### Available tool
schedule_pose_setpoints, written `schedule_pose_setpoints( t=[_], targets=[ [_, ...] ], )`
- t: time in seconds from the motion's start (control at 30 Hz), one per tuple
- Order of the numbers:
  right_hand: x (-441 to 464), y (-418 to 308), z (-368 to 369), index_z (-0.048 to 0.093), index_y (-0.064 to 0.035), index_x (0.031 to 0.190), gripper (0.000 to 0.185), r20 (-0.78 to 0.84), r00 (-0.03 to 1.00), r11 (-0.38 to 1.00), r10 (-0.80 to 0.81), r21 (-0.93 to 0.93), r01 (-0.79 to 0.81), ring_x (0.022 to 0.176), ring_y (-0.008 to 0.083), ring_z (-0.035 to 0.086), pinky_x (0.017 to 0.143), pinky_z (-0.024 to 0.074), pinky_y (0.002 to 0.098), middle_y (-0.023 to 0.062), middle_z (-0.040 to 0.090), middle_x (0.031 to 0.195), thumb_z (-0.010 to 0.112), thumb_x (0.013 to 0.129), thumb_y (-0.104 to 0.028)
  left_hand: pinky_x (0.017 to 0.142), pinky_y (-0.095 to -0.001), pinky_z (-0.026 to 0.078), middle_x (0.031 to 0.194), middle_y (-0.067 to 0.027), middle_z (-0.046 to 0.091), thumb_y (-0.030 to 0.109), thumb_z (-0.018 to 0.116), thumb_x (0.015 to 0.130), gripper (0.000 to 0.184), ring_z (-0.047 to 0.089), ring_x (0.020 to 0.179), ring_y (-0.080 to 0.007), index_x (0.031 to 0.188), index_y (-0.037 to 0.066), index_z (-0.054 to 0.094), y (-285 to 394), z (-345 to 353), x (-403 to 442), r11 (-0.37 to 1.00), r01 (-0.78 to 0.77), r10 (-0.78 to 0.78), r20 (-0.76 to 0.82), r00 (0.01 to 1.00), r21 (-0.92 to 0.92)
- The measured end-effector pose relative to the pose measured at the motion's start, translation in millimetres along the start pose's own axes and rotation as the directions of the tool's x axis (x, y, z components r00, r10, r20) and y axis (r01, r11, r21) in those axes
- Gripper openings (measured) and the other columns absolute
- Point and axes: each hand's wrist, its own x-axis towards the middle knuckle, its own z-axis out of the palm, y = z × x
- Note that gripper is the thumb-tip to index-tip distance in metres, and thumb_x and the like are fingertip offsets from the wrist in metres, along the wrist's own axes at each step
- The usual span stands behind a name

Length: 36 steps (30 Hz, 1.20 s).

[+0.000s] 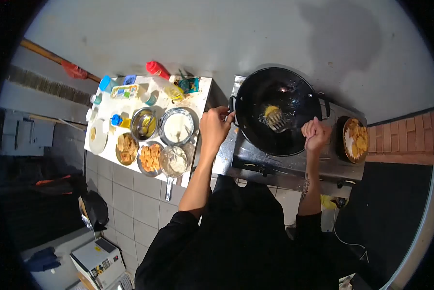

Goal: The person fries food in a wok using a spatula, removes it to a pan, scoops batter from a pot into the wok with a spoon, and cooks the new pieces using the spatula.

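A large black wok (255, 92) sits on the stove, with oil and a yellow frying piece (272, 110) at its middle. My left hand (216, 125) is closed at the wok's left side handle. Over the wok's right rim, my right hand (316, 133) makes a fist around the handle of a slotted spatula (276, 121). The spatula's head lies in the oil, against the frying piece. Most of its grip is hidden inside my fingers. To the right of the wok, a bowl (346, 152) holds golden fried pieces (357, 137) on white paper.
The white table (202, 92) on the left carries a pot of white batter (178, 126), a handled strainer (173, 162), a bowl of orange chunks (149, 157), a metal bowl (143, 123), an oil bottle (171, 89) and a red-capped bottle (157, 69). The stove's front edge (284, 173) is before me.
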Motion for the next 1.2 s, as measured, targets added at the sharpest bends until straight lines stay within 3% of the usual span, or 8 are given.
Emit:
schedule_pose_setpoints(
  t=[0.2, 0.33, 0.47, 0.6, 0.87, 0.97, 1.07, 1.2],
  targets=[
    [11.4, -6.4, -4.8, 0.030, -0.0081, 0.049, 0.050, -0.042, 0.999, 0.997, -0.029, -0.070, 0.026, 0.034, 0.0116, 0.025, 0.037, 0.0205, 0.0278, 0.0033, 0.030, 0.042, 0.048, 0.095, -0.015, 0.069, -0.0379, 0.053, 0.081, -0.0165, 0.070, 0.024, 0.074, 0.079, 0.025, 0.068, 0.075, -0.0313, 0.090, 0.001, 0.072, -0.9, 7.7, -7.1, 1.000, 0.007, -0.008, -0.054, 0.999, -0.007],
    [12.4, -22.8, 6.2, 0.030, -0.0065, 0.050, 0.047, 0.120, 0.986, 0.989, 0.119, -0.107, -0.106, 0.038, 0.0078, 0.027, 0.038, 0.0176, 0.0271, 0.0008, 0.033, 0.045, 0.048, 0.094, -0.011, 0.068, -0.0376, 0.052, 0.081, -0.0174, 0.069, 0.023, 0.075, 0.078, 0.025, 0.067, 0.073, -0.0316, 0.089, 0.001, 0.072, 1.4, 8.0, -8.9, 0.999, -0.024, 0.027, -0.101, 0.995, 0.034],
    [20.6, -18.1, -6.4, 0.032, -0.0071, 0.049, 0.047, -0.008, 0.997, 0.993, 0.073, -0.090, -0.074, 0.039, 0.0071, 0.027, 0.039, 0.0180, 0.0272, 0.0004, 0.035, 0.045, 0.050, 0.093, -0.011, 0.066, -0.0375, 0.050, 0.079, -0.0170, 0.068, 0.022, 0.075, 0.078, 0.024, 0.066, 0.071, -0.0309, 0.089, 0.001, 0.072, 7.2, 11.7, -12.3, 0.999, 0.051, -0.050, -0.110, 0.993, 0.004],
    [18.4, -15.4, -3.5, 0.033, -0.0056, 0.049, 0.046, 0.178, 0.974, 0.987, 0.142, -0.095, -0.126, 0.040, 0.0066, 0.028, 0.040, 0.0194, 0.0270, -0.0004, 0.036, 0.046, 0.049, 0.093, -0.010, 0.066, -0.0380, 0.050, 0.079, -0.0164, 0.068, 0.021, 0.075, 0.078, 0.024, 0.066, 0.070, -0.0308, 0.091, 0.001, 0.073, 6.7, 12.5, -12.9, 0.996, 0.083, -0.081, -0.055, 0.995, 0.043],
    [17.5, -9.8, -7.8, 0.034, -0.0052, 0.049, 0.046, 0.213, 0.972, 0.992, 0.103, -0.099, -0.083, 0.041, 0.0059, 0.030, 0.041, 0.0209, 0.0276, -0.0006, 0.037, 0.046, 0.050, 0.092, -0.008, 0.070, -0.0377, 0.051, 0.084, -0.0179, 0.069, 0.021, 0.075, 0.078, 0.026, 0.067, 0.076, -0.0307, 0.094, 0.000, 0.072, 11.8, 15.5, -15.2, 0.994, 0.069, -0.062, -0.076, 0.995, 0.084],
    [22.0, -34.4, -15.6, 0.038, -0.0055, 0.048, 0.046, 0.092, 0.977, 0.978, 0.191, -0.099, -0.182, 0.042, 0.0054, 0.032, 0.041, 0.0209, 0.0283, -0.0014, 0.038, 0.046, 0.051, 0.092, -0.010, 0.073, -0.0367, 0.052, 0.088, -0.0200, 0.069, 0.020, 0.074, 0.078, 0.027, 0.068, 0.079, -0.0299, 0.096, 0.000, 0.072, 4.8, 18.9, -17.0, 0.997, 0.045, -0.037, -0.119, 0.992, 0.059],
    [20.7, -11.4, -14.2, 0.038, -0.0060, 0.048, 0.046, 0.055, 0.998, 0.988, 0.021, -0.151, -0.013, 0.042, 0.0054, 0.032, 0.042, 0.0210, 0.0280, -0.0018, 0.039, 0.046, 0.052, 0.091, -0.010, 0.073, -0.0367, 0.052, 0.090, -0.0198, 0.070, 0.020, 0.073, 0.079, 0.026, 0.069, 0.081, -0.0300, 0.097, 0.000, 0.072, 8.1, 19.2, -17.1, 0.995, 0.078, -0.072, -0.110, 0.991, 0.057],
    [12.6, -19.7, -11.8, 0.036, -0.0061, 0.047, 0.047, 0.139, 0.971, 0.977, 0.193, -0.123, -0.177, 0.042, 0.0051, 0.031, 0.041, 0.0203, 0.0272, -0.0022, 0.037, 0.045, 0.052, 0.091, -0.011, 0.076, -0.0366, 0.052, 0.090, -0.0199, 0.070, 0.019, 0.072, 0.081, 0.028, 0.069, 0.082, -0.0300, 0.101, 0.000, 0.071, 8.8, 19.4, -18.2, 0.996, 0.061, -0.053, -0.117, 0.992, 0.064]
  ],
)
